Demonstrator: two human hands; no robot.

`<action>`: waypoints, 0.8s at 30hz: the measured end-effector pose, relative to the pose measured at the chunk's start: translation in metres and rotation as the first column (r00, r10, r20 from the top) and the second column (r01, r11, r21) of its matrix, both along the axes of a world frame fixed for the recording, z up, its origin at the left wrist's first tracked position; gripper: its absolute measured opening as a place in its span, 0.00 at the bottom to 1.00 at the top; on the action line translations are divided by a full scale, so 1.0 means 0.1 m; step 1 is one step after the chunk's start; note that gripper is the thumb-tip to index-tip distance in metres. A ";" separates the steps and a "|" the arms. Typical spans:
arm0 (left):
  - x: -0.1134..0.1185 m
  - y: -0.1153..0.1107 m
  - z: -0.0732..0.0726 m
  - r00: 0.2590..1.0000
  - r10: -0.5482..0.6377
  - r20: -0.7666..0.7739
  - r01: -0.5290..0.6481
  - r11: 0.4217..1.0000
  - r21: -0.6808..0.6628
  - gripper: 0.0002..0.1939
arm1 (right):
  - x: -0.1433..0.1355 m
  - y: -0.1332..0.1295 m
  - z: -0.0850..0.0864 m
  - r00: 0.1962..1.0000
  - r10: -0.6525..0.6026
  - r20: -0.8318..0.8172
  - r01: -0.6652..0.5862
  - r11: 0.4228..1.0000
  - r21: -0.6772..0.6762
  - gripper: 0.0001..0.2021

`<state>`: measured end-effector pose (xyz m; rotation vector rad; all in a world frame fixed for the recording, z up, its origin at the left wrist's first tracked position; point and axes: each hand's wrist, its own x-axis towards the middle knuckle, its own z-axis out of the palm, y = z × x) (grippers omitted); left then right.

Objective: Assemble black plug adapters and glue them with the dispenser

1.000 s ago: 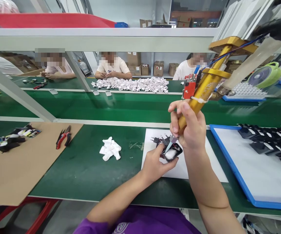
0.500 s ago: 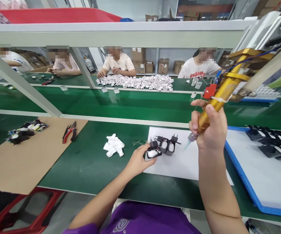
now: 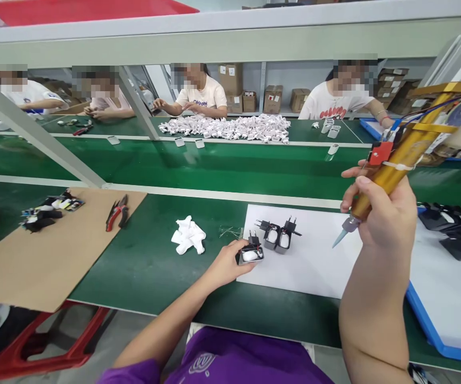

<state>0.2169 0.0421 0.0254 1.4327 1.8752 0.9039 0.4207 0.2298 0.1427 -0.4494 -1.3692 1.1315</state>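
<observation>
"In the head view, where's the black housing [image 3: 251, 256]?"

"Grasped by the left hand [image 3: 225, 265] at the near left part of the white sheet [image 3: 314, 269], on the green desk [image 3: 134, 277]. Its longer side runs left to right, the open face toward the wearer, the plug pins pointing far."

"And the right hand [image 3: 390, 216]?"

"Clenched round a gold dispenser [image 3: 394, 162], which slants from far right down to near left; its pale nozzle [image 3: 340, 238] points down-left, clear of the housings."

"Any writing?"

"A round logo on the purple shirt [image 3: 222, 360]; I can't read a brand. Red lettering on the white shirt [image 3: 328, 104] across is too small."

"Counts?"

"One housing held, two standing housings [image 3: 278, 240] side by side just right of it, one white cloth [image 3: 189, 236], one pair of red-handled pliers [image 3: 117, 213] to the left."
</observation>
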 end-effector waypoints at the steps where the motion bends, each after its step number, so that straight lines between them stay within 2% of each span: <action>1: -0.02 0.02 -0.01 1.000 -0.004 -0.021 0.004 1.000 -0.009 0.17 | 0.01 0.01 0.00 1.000 -0.002 0.005 0.002 1.000 0.006 0.12; 6: -0.10 0.07 -0.03 0.994 -0.091 0.068 0.093 0.995 -0.029 0.25 | 0.04 0.05 0.00 1.000 0.009 -0.011 -0.009 1.000 -0.018 0.11; 8: -0.11 0.06 -0.04 0.993 -0.098 0.062 0.101 0.994 -0.044 0.23 | 0.04 0.06 0.00 1.000 0.013 -0.022 -0.014 1.000 -0.024 0.12; 10: -0.15 0.05 -0.05 0.997 -0.066 0.031 0.068 0.997 -0.044 0.19 | 0.03 0.08 -0.01 0.999 0.009 -0.032 -0.010 1.000 -0.023 0.12; 13: -0.26 0.12 -0.03 0.998 0.061 0.005 -0.061 0.998 0.021 0.20 | 0.03 0.09 0.00 0.999 0.000 -0.042 -0.002 0.999 -0.039 0.13; 15: -0.37 0.27 -0.01 0.986 0.163 -0.040 -0.160 0.985 0.070 0.20 | 0.03 0.09 0.00 0.999 0.002 -0.047 -0.005 0.999 -0.055 0.14; 17: -0.46 0.50 0.00 0.973 0.208 -0.097 -0.198 0.975 0.105 0.19 | 0.03 0.09 0.00 0.999 0.007 -0.053 -0.010 0.998 -0.059 0.14; 21: -0.53 1.06 -0.06 0.984 0.133 -0.119 -0.114 0.981 0.157 0.18 | 0.02 0.09 0.00 0.999 0.007 -0.053 -0.010 0.999 -0.053 0.13; 24: -0.51 1.27 -0.13 0.991 0.077 -0.106 -0.059 0.984 0.166 0.20 | 0.02 0.10 -0.02 0.999 -0.007 -0.040 0.006 0.999 -0.044 0.13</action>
